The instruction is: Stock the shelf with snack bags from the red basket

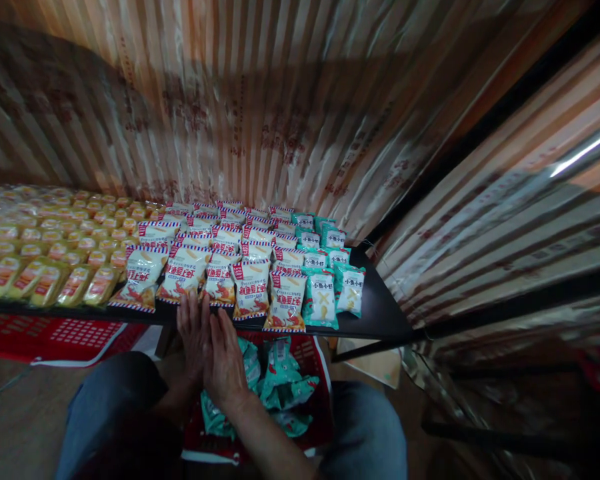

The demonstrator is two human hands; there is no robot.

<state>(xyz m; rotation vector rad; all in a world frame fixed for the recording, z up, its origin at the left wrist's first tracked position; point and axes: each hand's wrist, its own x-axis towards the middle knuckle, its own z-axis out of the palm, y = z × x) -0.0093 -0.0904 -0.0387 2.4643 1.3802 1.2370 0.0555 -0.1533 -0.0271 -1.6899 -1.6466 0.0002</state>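
Observation:
My left hand (193,333) and my right hand (225,357) lie side by side at the front edge of the black table (375,303). Both have their fingers stretched out and hold nothing visible. The left fingertips reach the lower edge of a white-and-red snack bag (183,270). My right fingertips are just below another white-and-red bag (221,277); whether they touch it I cannot tell. These bags stand in rows with striped top edges. To their right come rows of teal snack packets (323,297). Below my hands, loose teal packets (280,373) lie in a red basket (307,347).
Many yellow wrapped cakes (97,287) fill the table's left part. Another red basket (45,337) sits under it. Striped plastic sheeting (280,100) hangs behind, with a dark frame bar (430,177) at the right. My knees flank the basket.

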